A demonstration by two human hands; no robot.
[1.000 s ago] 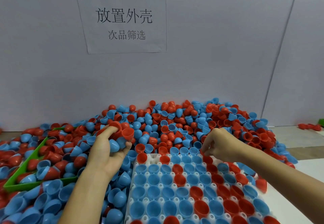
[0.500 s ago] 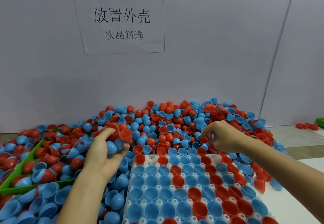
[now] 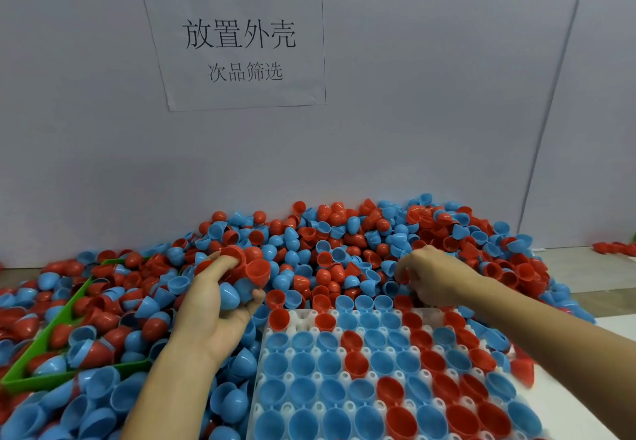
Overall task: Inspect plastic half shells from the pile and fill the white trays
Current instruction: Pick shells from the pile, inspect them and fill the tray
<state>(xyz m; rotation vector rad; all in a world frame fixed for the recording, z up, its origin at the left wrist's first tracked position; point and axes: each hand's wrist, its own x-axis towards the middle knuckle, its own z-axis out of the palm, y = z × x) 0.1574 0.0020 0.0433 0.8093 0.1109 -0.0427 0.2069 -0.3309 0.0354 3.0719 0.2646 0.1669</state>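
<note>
A big pile of red and blue plastic half shells (image 3: pixel 344 243) lies against the wall. In front of it a white tray (image 3: pixel 299 322) holds red and blue shells, open side up, in nearly all its visible cups. My left hand (image 3: pixel 216 305) is raised left of the tray, palm up, cradling several shells; a red one (image 3: pixel 256 271) and a blue one (image 3: pixel 229 297) show between its fingers. My right hand (image 3: pixel 435 279) reaches into the pile just behind the tray's far edge with its fingers curled down among the shells. What those fingers hold is hidden.
A green bin (image 3: pixel 38 346) full of shells sits at the left, half buried in loose shells. A paper sign (image 3: pixel 237 44) hangs on the grey wall. A few red shells (image 3: pixel 616 248) lie far right. Loose shells crowd the tray's left and right sides.
My right hand has lifted off the tray's far rows and moved back into the pile. My left hand has stayed put with its handful of shells.
</note>
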